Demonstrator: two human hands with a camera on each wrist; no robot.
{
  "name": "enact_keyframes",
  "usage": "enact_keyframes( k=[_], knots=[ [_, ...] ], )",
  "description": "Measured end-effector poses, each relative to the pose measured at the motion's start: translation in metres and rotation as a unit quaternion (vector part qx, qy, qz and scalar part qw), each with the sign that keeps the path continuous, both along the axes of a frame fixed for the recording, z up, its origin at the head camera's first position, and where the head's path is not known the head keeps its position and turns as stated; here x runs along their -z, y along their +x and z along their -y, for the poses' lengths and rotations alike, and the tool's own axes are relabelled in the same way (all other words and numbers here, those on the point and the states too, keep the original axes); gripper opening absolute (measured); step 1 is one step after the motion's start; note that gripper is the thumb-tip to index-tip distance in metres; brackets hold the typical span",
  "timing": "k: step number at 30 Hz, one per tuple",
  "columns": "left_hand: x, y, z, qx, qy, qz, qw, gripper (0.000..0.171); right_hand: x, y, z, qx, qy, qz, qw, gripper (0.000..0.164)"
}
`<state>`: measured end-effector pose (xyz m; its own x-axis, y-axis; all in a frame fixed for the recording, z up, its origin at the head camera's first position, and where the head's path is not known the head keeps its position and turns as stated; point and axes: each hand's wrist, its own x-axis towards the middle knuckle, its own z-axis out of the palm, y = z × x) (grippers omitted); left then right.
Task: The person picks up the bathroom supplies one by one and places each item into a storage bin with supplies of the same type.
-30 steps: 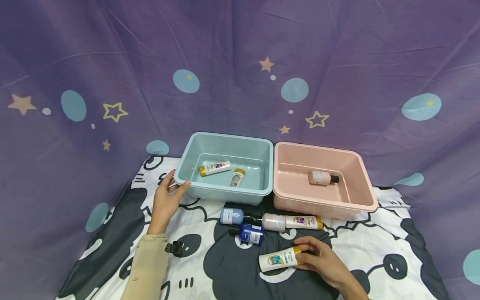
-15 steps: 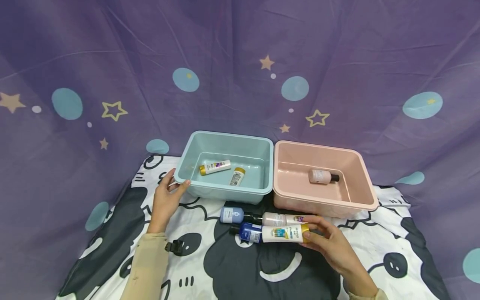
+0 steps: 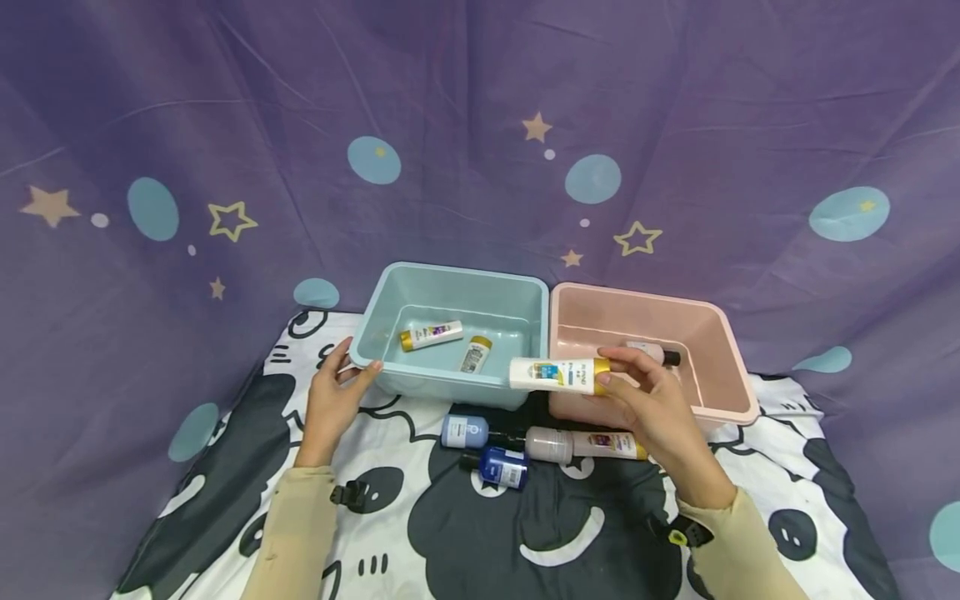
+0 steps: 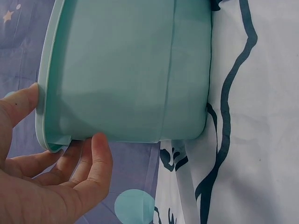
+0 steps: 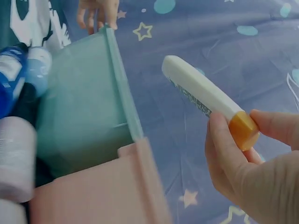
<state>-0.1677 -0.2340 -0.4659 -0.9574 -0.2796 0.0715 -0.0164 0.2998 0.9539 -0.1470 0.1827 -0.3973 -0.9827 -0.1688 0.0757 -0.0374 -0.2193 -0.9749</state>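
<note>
My right hand (image 3: 663,408) pinches the gold cap of a white squeeze tube (image 3: 555,375), which points left over the front rims where the two bins meet. In the right wrist view, the tube (image 5: 201,86) is above the level of the bins, its cap between thumb and fingers. My left hand (image 3: 335,404) grips the front left corner of the light blue bin (image 3: 450,385). In the left wrist view, the thumb lies on the bin's rim (image 4: 41,102) and the fingers curl under it. Two gold-capped white tubes, a left one (image 3: 431,335) and a right one (image 3: 475,355), lie inside.
A pink bin (image 3: 720,408) adjoins the blue one and holds a dark-capped bottle (image 3: 647,348), partly hidden by my right hand. In front lie a light blue bottle (image 3: 465,432), a dark blue bottle (image 3: 504,468), a pale pink bottle (image 3: 549,445) and another gold-capped tube (image 3: 604,444).
My right hand has lifted the white tube from the cloth's front area, up and forward past the row of bottles to the bins' front rims. My left hand stays on the blue bin's corner.
</note>
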Motion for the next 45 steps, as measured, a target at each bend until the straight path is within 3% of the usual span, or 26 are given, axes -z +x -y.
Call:
enact_keyframes(
  k=[7,12,17,28,36,45],
  knots=[
    [-0.001,0.001,-0.001,0.003,-0.003,-0.001,1.0000,0.080,-0.023,-0.035,0.031,-0.007,-0.015,0.001,1.000,0.038],
    [0.000,0.000,0.000,0.001,-0.005,-0.002,1.0000,0.080,-0.033,-0.063,0.054,-0.005,-0.028,0.003,1.000,0.044],
    [0.002,0.000,0.002,-0.002,-0.008,0.003,1.0000,0.080,-0.040,-0.093,0.076,-0.005,-0.016,0.016,1.000,0.040],
    [0.000,0.001,0.003,-0.005,-0.002,0.014,0.9999,0.080,-0.032,-0.157,0.112,0.005,-0.017,0.068,0.997,0.044],
    [-0.001,0.002,0.000,-0.002,0.002,0.016,0.9999,0.079,-0.018,-0.181,0.123,0.038,-0.015,0.103,0.994,0.037],
    [-0.001,0.002,0.002,-0.003,0.004,0.021,0.9998,0.081,-0.017,-0.187,0.128,0.060,-0.033,0.103,0.992,0.033]
  ],
)
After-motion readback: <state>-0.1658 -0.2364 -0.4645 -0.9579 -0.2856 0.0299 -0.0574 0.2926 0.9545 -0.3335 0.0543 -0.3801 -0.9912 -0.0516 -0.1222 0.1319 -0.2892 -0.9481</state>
